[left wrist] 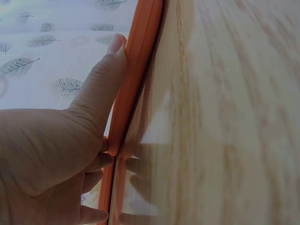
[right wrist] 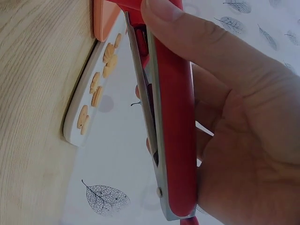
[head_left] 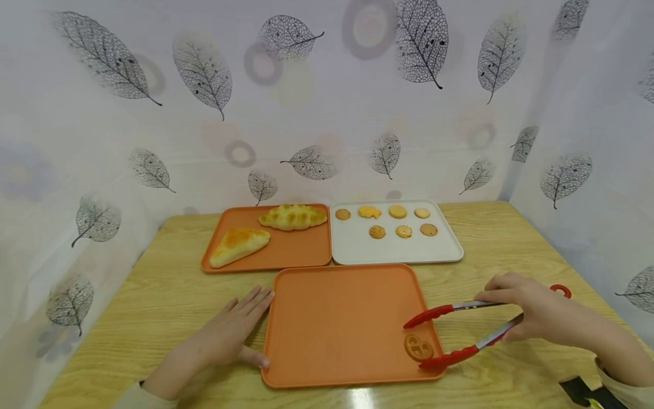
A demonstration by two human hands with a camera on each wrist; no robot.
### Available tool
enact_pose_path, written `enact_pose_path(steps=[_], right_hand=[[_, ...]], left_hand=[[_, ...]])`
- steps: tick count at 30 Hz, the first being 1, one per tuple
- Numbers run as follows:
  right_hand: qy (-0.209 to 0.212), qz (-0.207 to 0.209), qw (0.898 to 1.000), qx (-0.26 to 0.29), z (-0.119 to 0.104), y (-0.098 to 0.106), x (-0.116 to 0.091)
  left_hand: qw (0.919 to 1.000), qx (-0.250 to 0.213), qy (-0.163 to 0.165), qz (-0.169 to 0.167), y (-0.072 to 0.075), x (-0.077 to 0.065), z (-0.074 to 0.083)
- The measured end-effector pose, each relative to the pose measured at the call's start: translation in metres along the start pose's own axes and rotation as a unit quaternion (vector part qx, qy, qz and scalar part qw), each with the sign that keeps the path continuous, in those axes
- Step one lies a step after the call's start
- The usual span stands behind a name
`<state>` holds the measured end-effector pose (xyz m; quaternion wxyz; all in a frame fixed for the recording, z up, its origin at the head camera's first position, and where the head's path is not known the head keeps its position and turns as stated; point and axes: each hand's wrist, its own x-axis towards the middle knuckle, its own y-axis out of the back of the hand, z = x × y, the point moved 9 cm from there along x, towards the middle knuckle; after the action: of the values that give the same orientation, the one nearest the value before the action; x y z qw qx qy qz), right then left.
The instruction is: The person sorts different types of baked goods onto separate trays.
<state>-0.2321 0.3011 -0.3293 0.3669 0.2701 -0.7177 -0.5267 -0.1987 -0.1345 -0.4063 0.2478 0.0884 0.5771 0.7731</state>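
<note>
My right hand [head_left: 541, 309] grips a pair of red-tipped metal tongs [right wrist: 176, 126]. Their arms are spread apart over the right edge of the front orange tray [head_left: 342, 329]. A brown pretzel-shaped cookie [head_left: 418, 347] lies on that tray near its right rim, between the tong tips and close to the lower one. At the tray's left edge rests my left hand [head_left: 225, 335], fingers extended, with fingertips and thumb touching the rim. The left wrist view shows the thumb [left wrist: 96, 86] laid straight along the orange rim.
Behind, a second orange tray [head_left: 291, 255] bears a triangular bread [head_left: 239, 246] and a long braided bread [head_left: 293, 217]. Beside it a white tray [head_left: 352, 250] holds several small cookies [head_left: 397, 211]. A black strip [head_left: 577, 391] lies at the table's right front. Leaf-printed sheeting surrounds the wooden table [head_left: 153, 295].
</note>
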Motion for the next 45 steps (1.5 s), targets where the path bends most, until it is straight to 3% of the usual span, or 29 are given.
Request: enact_pose_path(steps=[18,26,39,45], right_hand=[[0.011,-0.015,1.000,0.005,-0.004,-0.002,0.011],[0.025,0.007,0.999,-0.036,-0.005,0.010,0.021],[0.035,0.025,0.997,-0.067,-0.001,0.030,0.057],[0.010,0.004,0.998,-0.069,0.010,0.032,0.078]], left_hand=[[0.9998,-0.011,0.006,-0.013,-0.001,0.001,-0.005],[0.9999,-0.006,0.001,-0.009,-0.002,0.002,-0.006],[1.0000,-0.004,-0.001,-0.008,0.000,0.002,-0.005],[0.9999,-0.007,-0.004,-0.008,0.000,0.002,-0.004]])
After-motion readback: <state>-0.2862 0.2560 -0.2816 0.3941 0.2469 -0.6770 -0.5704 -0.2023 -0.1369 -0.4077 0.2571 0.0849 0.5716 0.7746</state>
